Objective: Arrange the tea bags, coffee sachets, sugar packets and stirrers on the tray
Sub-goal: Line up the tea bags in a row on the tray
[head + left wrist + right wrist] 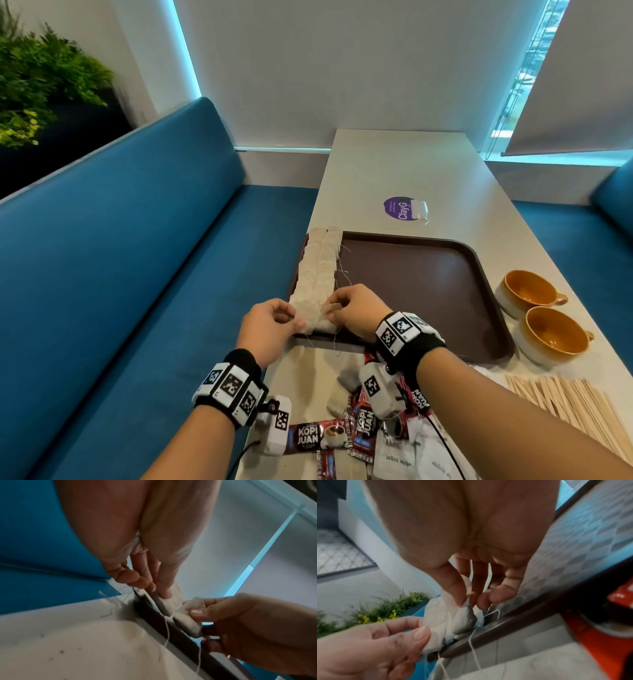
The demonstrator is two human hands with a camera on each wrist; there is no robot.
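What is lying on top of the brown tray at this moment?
Only tea bags, in two overlapping rows along the brown tray's left side. Both hands, left and right, hold the nearest bags. The tray floor under the bags is covered.

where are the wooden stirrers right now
In the head view the wooden stirrers lie in a loose pile on the table at the lower right, just past the near cup and right of the right forearm.

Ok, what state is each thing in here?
tray: tea bags along its left side, rest bare
tea bags: laid in two overlapping columns
left hand: pinching the nearest tea bag
right hand: pinching a tea bag
cups: upright, empty
stirrers: on table
coffee sachets: on table
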